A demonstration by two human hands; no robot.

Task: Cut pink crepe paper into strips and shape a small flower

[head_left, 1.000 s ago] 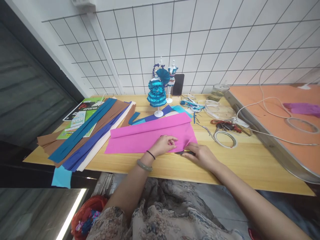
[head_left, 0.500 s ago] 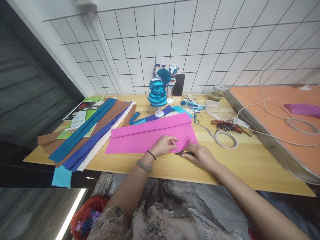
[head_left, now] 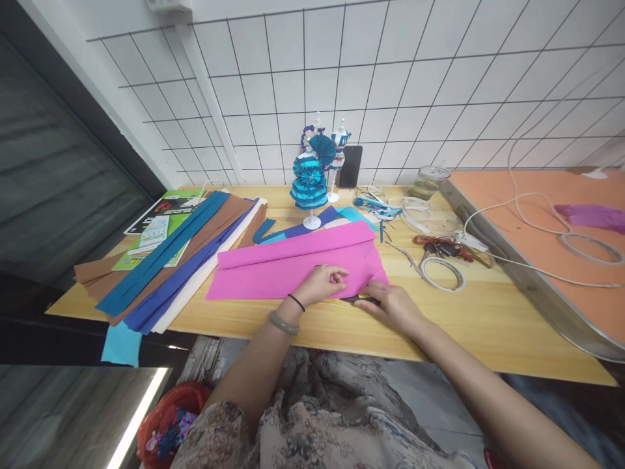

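Observation:
A pink sheet of crepe paper (head_left: 273, 277) lies across the table in front of me, its far part folded over in a long band. My left hand (head_left: 322, 283) rests on the sheet right of its middle, fingers curled in; whether they pinch anything is hidden. At the sheet's near right corner, my right hand (head_left: 388, 303) is closed around a slim black pointed tool (head_left: 362, 300). That tool lies along the paper's near edge, and my fingers cover too much of it to tell its kind. The paper puckers beside my right fingertips.
Left on the table (head_left: 469, 332) lie long blue, brown and white paper strips (head_left: 161, 254). Behind the sheet stand small dress forms (head_left: 310, 182) and a phone (head_left: 350, 166). A tape roll (head_left: 442, 273), a glass jar (head_left: 424, 182) and cables are at right. A red basket (head_left: 168, 417) stands below.
Both hands, the pink paper and the black tool look almost unchanged. The whole view has shifted very slightly.

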